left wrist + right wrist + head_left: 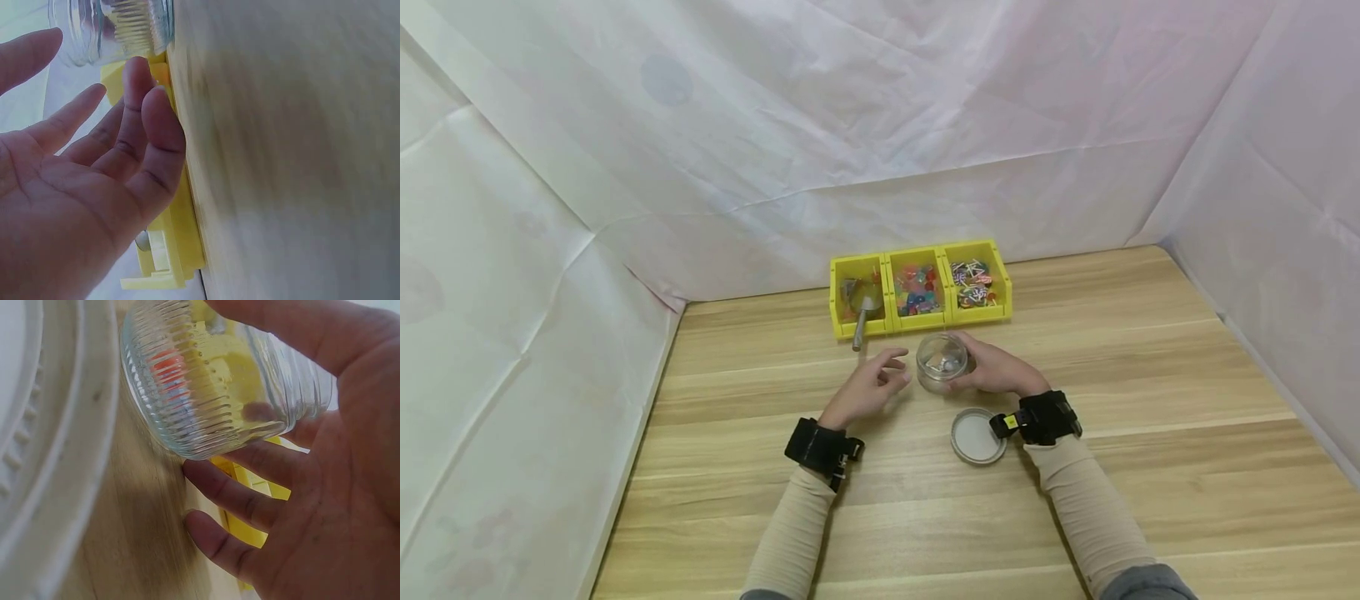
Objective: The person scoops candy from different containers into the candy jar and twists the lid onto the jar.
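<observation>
— Near the middle of the table, what do you have?

— I hold a clear glass jar in my right hand, thumb over one side and fingers curled round the other. It sits just in front of the yellow bins, with its lid lying flat on the wood beside my right wrist.

— Which way does the jar point?

— From the head view its mouth faces up toward me, so its long axis runs roughly upright; I cannot tell whether it is tilted a little. Something small and pale lies inside.

— And your left hand?

— It grips nothing. The fingers are loosely spread, just left of the jar and not touching it.

— What do the wrist views add?

— The right wrist view shows the jar's ribbed neck and my fingers wrapped beneath it, with the lid's rim large at the left edge. The left wrist view shows my bare palm and the jar's threaded mouth beyond my fingertips. Only the head view shows the metal scoop in the left bin.
</observation>
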A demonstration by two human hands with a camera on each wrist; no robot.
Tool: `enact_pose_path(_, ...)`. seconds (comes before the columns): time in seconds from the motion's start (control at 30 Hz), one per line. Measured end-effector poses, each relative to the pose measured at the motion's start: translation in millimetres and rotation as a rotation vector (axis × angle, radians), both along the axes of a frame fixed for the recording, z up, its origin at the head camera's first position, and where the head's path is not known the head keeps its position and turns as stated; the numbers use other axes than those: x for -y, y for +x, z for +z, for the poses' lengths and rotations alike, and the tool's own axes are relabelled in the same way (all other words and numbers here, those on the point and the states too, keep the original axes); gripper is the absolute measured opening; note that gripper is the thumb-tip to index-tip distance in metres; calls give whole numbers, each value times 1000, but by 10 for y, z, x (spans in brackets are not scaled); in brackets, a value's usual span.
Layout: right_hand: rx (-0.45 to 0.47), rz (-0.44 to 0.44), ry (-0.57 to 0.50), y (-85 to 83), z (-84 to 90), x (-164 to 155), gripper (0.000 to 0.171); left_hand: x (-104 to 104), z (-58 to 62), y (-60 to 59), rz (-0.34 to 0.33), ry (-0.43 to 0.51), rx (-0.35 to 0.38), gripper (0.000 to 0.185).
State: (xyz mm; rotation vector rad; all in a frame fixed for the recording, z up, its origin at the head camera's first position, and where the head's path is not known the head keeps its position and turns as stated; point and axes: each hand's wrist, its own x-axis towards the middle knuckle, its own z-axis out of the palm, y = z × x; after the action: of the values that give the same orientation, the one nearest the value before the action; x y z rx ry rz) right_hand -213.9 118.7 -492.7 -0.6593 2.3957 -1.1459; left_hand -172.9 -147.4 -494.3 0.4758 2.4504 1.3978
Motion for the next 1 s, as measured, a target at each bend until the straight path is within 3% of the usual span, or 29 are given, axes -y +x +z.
enact_pose_path(0.4, 48, 57, -76, 13, -4, 68, 95, -73, -25, 20, -17, -5, -32, 61)
enact_pose_path(1.0, 42, 126, -66, 135, 45, 280, 93, -135, 2, 59, -22, -49, -71, 84)
